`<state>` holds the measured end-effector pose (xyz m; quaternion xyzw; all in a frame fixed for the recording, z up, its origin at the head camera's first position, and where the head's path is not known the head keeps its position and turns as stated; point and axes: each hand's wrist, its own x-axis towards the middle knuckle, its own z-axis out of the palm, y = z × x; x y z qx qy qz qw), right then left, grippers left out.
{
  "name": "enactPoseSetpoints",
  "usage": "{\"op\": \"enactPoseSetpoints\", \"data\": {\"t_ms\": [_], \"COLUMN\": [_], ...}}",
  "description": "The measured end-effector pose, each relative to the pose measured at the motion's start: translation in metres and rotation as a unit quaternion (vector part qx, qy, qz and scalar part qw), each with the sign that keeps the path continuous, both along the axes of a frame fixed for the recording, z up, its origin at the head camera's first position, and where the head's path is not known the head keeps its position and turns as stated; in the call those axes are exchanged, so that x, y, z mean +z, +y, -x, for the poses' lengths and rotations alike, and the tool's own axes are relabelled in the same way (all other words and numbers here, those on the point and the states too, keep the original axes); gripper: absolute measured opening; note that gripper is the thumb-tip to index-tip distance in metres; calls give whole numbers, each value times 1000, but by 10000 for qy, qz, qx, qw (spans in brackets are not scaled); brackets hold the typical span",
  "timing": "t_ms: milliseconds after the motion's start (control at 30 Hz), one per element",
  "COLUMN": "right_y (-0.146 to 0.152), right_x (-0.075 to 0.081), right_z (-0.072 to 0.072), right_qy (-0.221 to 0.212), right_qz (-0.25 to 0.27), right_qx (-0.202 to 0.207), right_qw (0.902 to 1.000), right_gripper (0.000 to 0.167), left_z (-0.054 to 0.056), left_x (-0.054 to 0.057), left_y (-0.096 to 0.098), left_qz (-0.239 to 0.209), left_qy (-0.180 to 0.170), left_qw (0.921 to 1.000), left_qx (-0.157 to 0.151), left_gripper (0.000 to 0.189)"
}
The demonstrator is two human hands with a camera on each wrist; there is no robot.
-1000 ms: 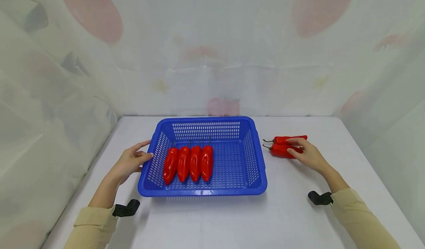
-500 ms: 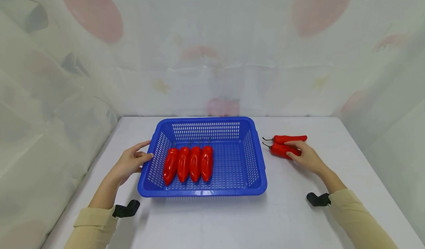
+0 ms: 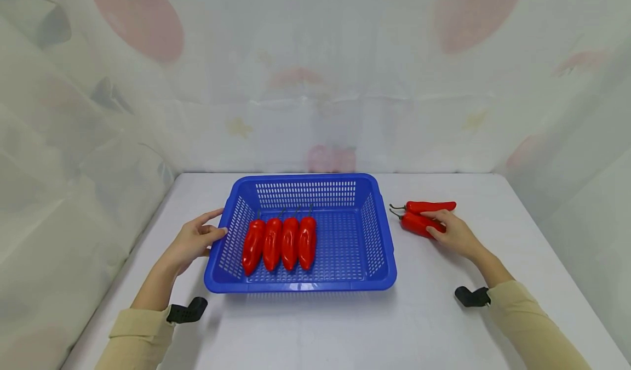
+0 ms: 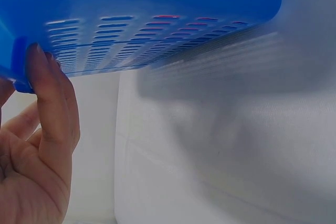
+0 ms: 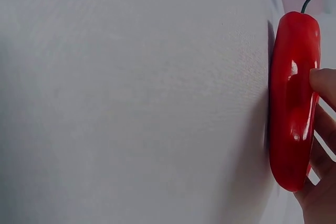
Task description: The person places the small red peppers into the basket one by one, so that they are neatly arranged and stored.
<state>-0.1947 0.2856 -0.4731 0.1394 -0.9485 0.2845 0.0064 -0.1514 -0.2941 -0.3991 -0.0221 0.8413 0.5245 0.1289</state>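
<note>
My left hand (image 3: 189, 242) grips the left rim of a blue plastic basket (image 3: 300, 286), thumb over the edge and fingers beneath it; the left wrist view shows fingertips curled at the basket's slotted wall (image 4: 157, 30). Several red chili peppers lie side by side in the basket's left half, stems pointing away; one of them is the rightmost chili pepper (image 3: 308, 242). To the right of the basket, my right hand (image 3: 455, 234) pinches the nearer red chili pepper (image 5: 295, 98) between thumb and fingers, close over the table. Just behind it lies another red chili pepper (image 3: 434, 207).
The white table (image 3: 340, 331) has its far edge against a pale patterned curtain (image 3: 315, 112). Similar sheeting hangs on the left and right sides. A black wrist camera (image 3: 187, 311) sits on each forearm, by the beige sleeves.
My right hand has shifted slightly left and closed on the nearer chili pepper, which has turned slightly, while more of the one behind shows. The left hand and basket stay put.
</note>
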Motion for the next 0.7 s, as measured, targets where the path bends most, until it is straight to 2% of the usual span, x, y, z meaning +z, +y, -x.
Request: {"op": "enactPoseSetpoints", "data": {"t_ms": [500,700], "right_y": [0,-3], "right_x": [2,6], "right_z": [-6,-10], "right_qy": [-102,-268], "right_qz": [47,168], "right_qx": [111,173], "right_qw": [9999,9994], "right_gripper": [38,43], "left_z": [1,1], "left_x": [0,0], "left_y": [0,0], "left_qz": [48,64], "left_qy": [7,5], "left_qw": [10000,10000], "left_qx": [-16,-17], "left_gripper": [67,67]}}
